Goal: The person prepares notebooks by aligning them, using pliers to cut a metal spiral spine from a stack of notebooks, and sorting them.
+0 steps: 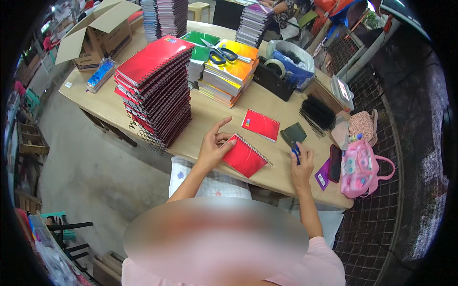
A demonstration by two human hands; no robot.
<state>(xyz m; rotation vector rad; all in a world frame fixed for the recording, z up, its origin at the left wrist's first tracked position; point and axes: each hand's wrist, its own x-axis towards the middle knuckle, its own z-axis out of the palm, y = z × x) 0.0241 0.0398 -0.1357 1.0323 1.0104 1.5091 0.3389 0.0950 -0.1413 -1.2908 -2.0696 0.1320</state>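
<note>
Right hand [302,164] fingers pinch blue pen [296,153] nr counter [214,114] edge; left hand [213,148] fingers grip red spiral notebook [244,156], index raised.

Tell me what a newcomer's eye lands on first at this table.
The tall stack of red spiral notebooks on the table's left side dominates. Near the front edge, the left hand holds a single red notebook, while the right hand grips a small blue tool. Blue-handled scissors lie on a colourful notebook pile behind.
</note>
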